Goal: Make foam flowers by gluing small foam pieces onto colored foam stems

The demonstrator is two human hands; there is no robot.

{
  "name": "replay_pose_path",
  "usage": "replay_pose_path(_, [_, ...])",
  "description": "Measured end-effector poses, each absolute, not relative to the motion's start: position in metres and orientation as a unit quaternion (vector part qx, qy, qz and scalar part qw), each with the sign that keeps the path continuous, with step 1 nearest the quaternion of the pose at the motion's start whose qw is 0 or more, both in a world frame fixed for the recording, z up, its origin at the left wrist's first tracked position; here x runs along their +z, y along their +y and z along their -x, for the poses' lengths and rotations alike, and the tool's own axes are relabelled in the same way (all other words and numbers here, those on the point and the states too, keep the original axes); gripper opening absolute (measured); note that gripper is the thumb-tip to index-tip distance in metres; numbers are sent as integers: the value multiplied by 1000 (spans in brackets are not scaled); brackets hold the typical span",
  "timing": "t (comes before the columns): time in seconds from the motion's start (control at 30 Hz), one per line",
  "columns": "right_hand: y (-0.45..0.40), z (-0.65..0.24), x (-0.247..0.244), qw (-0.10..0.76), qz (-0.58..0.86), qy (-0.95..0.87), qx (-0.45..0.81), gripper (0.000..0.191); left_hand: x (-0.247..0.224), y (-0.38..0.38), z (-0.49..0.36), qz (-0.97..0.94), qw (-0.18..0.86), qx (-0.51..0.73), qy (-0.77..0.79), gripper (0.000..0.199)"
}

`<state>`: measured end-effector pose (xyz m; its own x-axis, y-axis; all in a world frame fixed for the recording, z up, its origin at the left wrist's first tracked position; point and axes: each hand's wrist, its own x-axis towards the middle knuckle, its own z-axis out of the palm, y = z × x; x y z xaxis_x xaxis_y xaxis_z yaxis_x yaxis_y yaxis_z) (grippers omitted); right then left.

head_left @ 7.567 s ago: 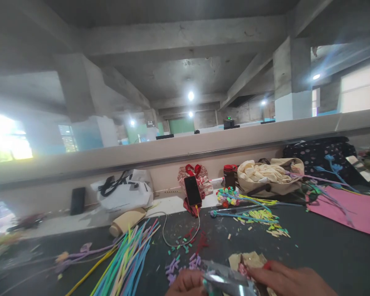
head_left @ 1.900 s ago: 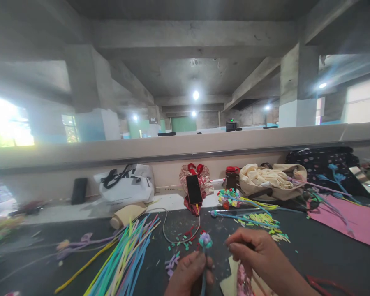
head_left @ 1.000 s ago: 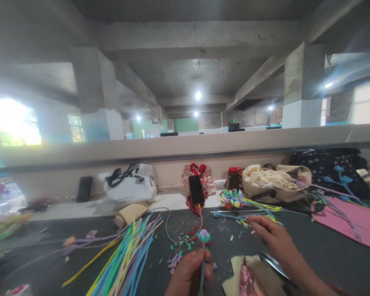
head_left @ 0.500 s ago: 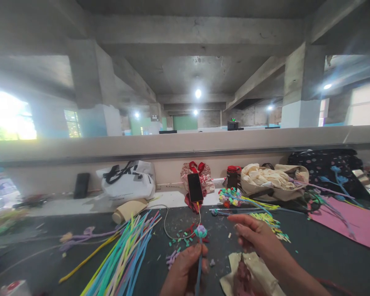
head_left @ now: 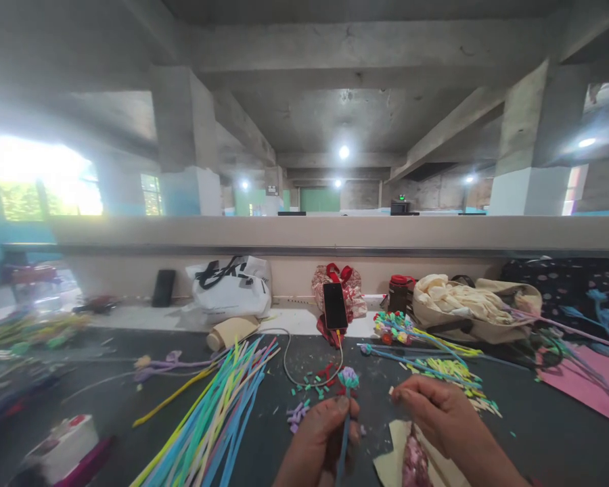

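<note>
My left hand (head_left: 321,433) is closed around the blue stem (head_left: 344,439) of a small pipe-cleaner flower, held upright. Its head (head_left: 348,379) is lilac above and mint green below. At the fingertips of my right hand (head_left: 439,409), which are pinched together low over the table, is a small cream piece (head_left: 391,390). Cut mint green bits (head_left: 312,385) and purple bits (head_left: 297,414) lie just beyond my left hand. Beneath my right wrist rests a cream cloth (head_left: 390,456) with a pinkish, glossy thing (head_left: 416,460) on it.
Long coloured pipe cleaners (head_left: 208,412) fan out at left. Finished flower heads (head_left: 393,326) and yellow cut pieces (head_left: 451,372) lie at right. Further back are a phone (head_left: 335,306) with its cable, a white bag (head_left: 231,291), a bottle (head_left: 398,294) and a cloth bag (head_left: 477,311).
My right hand's fingers have come down and closed at the small cream piece. My left hand still holds the flower. The whole view has swung slightly left.
</note>
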<state>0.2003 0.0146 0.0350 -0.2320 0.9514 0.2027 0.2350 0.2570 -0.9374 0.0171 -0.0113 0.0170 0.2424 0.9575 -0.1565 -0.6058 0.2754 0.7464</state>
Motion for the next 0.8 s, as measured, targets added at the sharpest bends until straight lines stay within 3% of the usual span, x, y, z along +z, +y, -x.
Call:
replay_pose_path(0.13, [12, -199, 45, 448, 435, -705, 336, 27, 16, -11, -16, -270, 745, 524, 313, 21])
replay_pose_path(0.4, [9, -180, 51, 433, 424, -681, 411, 15, 11, -6, -18, -301, 769, 503, 254, 25])
replay_pose_path(0.67, [11, -176, 54, 467, 400, -689, 383, 20, 8, -5, -19, -357, 745, 499, 262, 27])
replay_pose_path(0.8, [8, -172, 60, 444, 339, -701, 444, 37, 5, -4, -22, -376, 736, 503, 253, 33])
